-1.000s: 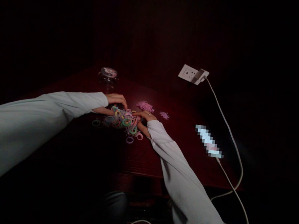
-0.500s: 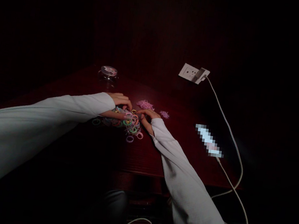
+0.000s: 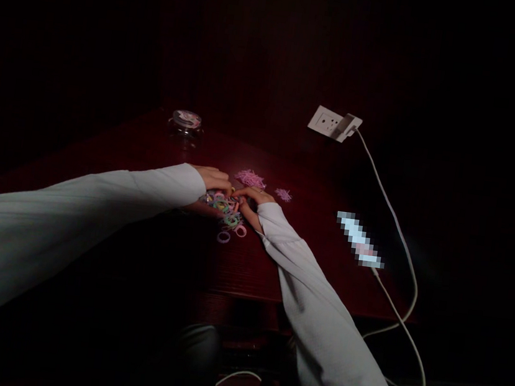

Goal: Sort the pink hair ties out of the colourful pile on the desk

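Observation:
A pile of small coloured hair ties (image 3: 221, 202) lies on the dark red table. My left hand (image 3: 216, 180) curves around the pile's left side, its fingers along the far edge and the thumb along the near edge, spread apart. From the right, my right hand (image 3: 253, 201) touches the pile with finger and thumb apart. Both hands press the hair ties between them, and part of the pile is hidden under my fingers. A purple hair tie (image 3: 223, 237) and a pink hair tie (image 3: 241, 232) lie at the near edge.
Behind my hands is a heap of thin pink bands (image 3: 250, 178), with a smaller purplish heap (image 3: 283, 194) to its right. A clear lidded jar (image 3: 186, 123) stands at back left. A blurred phone (image 3: 359, 240) lies at right, its white cable (image 3: 390, 200) running to a wall socket (image 3: 326, 122).
My left hand has slid right, bringing the left part of the pile closer to my right hand. The pile is more compact. My right hand has barely moved.

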Demonstrator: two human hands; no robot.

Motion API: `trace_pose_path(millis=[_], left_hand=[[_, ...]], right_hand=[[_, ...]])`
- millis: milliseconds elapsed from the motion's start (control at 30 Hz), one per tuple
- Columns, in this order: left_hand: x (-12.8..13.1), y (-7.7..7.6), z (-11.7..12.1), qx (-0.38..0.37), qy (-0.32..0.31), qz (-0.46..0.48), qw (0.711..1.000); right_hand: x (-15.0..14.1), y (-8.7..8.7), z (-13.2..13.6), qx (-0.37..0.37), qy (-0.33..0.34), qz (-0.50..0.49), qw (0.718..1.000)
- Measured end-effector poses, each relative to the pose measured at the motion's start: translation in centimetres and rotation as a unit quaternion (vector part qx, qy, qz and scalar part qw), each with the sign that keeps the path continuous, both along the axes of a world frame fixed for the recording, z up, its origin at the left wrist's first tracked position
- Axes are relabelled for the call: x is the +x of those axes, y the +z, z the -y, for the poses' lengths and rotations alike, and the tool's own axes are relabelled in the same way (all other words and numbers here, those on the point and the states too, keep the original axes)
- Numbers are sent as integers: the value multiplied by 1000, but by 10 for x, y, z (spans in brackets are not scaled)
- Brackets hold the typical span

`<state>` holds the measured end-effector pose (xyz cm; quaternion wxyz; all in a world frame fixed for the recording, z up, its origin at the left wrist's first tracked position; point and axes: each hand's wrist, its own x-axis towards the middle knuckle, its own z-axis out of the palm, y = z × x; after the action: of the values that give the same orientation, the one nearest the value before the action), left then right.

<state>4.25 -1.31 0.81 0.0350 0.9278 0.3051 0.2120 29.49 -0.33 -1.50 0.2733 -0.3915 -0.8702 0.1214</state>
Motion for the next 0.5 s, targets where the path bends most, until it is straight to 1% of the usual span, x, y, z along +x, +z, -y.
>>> trace_pose_path(millis=[133, 333, 500], left_hand=[[-1, -2, -3, -32, -28, 48, 998], [-10, 7, -6, -75, -53, 54, 994], [-17, 6, -13, -113, -32, 49, 992]], right_hand=[[3, 9, 9, -5, 23, -7, 1000], [5, 22, 22, -11, 44, -36, 998], [5, 26, 23, -1, 39, -60, 997]])
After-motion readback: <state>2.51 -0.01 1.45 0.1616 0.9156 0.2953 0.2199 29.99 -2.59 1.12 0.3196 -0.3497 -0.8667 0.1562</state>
